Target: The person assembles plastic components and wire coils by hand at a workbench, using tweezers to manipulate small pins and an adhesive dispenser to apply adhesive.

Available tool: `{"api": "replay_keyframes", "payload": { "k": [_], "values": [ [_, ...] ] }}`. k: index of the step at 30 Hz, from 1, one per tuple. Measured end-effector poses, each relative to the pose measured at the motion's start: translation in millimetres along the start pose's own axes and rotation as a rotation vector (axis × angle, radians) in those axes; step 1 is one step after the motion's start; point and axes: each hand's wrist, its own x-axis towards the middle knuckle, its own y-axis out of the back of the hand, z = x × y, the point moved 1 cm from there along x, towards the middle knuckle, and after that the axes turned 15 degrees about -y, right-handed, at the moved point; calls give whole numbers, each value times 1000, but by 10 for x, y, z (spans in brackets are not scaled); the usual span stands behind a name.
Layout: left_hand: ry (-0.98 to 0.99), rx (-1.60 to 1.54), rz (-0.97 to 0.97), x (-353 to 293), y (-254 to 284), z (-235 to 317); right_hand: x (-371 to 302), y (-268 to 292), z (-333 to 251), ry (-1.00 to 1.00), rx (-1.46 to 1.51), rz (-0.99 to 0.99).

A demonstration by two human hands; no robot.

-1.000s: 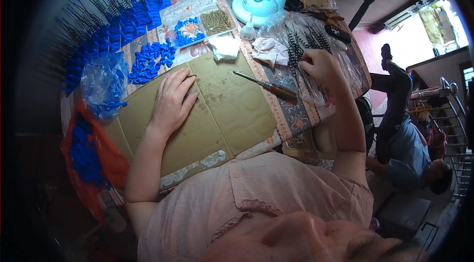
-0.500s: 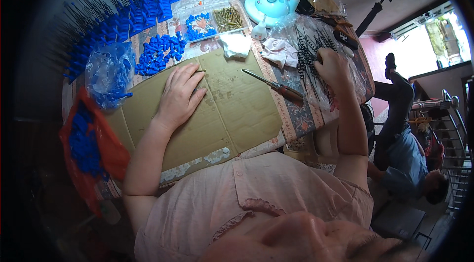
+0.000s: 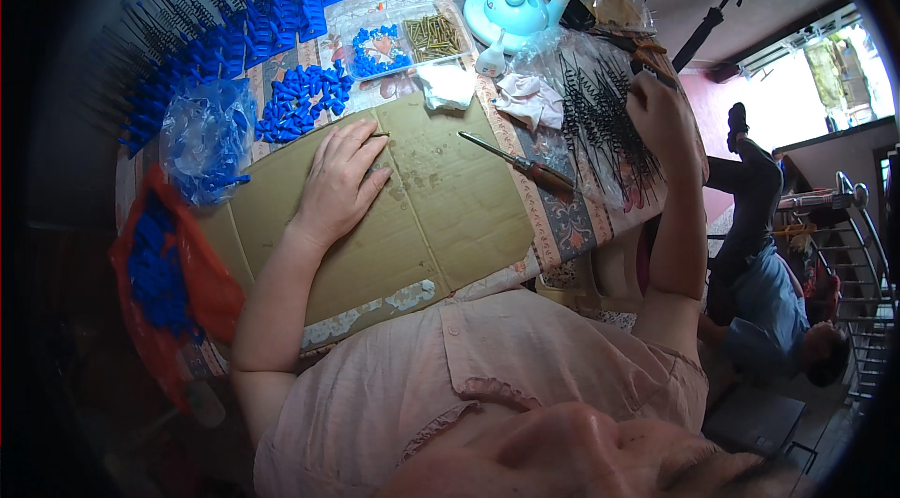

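My left hand (image 3: 343, 174) lies flat on a brown cardboard sheet (image 3: 459, 207), fingers stretched out and holding nothing. At the right side of the table, my right hand (image 3: 659, 118) has its fingers curled beside a pile of black coiled wire rods (image 3: 605, 118). What those fingers hold, if anything, is hidden. The rods lie on crumpled clear plastic (image 3: 614, 190). A screwdriver (image 3: 539, 175) with a brown handle rests across the cardboard's right edge, its tip pointing left.
Blue stands (image 3: 272, 24) with upright coiled rods line the back left. Blue cone-shaped pieces (image 3: 305, 102) lie near a clear tray (image 3: 367, 74) of blue parts and brass-coloured pieces. A red bag (image 3: 202, 264) hangs at left. A pale blue lamp base (image 3: 506, 15) stands behind. Someone sits at right.
My right hand has moved right and slightly back, from over the rods to their right side. More of the rod pile shows. My left hand stays still.
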Motion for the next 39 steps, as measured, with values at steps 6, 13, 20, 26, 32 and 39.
{"api": "replay_keyframes", "payload": {
  "k": [6, 13, 20, 26, 32, 39],
  "values": [
    [-3, -10, 14, -12, 4, -10, 36, 332, -218, -11, 644, -243],
    [-16, -235, 284, 58, 107, 76, -254, 110, -748, 144, 1270, -591],
    [149, -880, 303, 128, 100, 465, -550, -169, -1456, 364, 1328, -809],
    [188, -1031, 336, 83, 48, 522, -695, -425, -1678, 393, 1372, -875],
    [350, -1185, 532, 33, 104, 387, -353, -454, -1365, 332, 868, -506],
    [334, -1025, 705, 23, 177, 208, 169, -892, -964, 102, 520, -304]
  ]
}}
